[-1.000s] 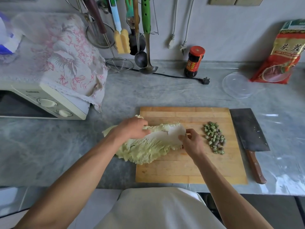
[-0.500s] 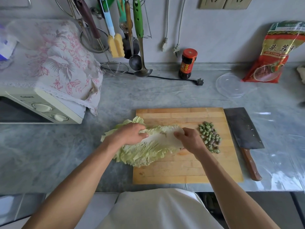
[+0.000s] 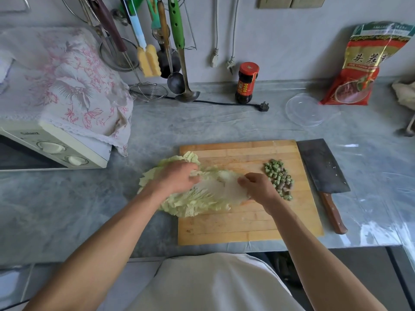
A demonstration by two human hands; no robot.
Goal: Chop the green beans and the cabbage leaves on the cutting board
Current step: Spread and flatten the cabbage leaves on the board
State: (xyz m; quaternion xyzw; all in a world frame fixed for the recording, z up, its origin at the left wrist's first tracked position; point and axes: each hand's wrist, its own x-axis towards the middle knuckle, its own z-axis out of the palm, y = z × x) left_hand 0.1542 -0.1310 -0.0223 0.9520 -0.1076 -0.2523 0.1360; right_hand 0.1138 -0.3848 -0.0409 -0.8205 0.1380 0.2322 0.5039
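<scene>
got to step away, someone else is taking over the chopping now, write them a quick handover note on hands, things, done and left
Left hand rests on the pale green cabbage leaves; right hand pinches their white stem end. Leaves lie whole, half off the left edge of the wooden cutting board.
Done: chopped green bean pieces piled at the board's right.
Left: pick up the wooden-handled cleaver lying right of the board, then chop the cabbage.

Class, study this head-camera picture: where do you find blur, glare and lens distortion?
Head view: motion blur smears the left hand on the cabbage leaves; soft glare streaks the countertop beside the cleaver; wide-angle distortion tilts the hanging utensils.
</scene>
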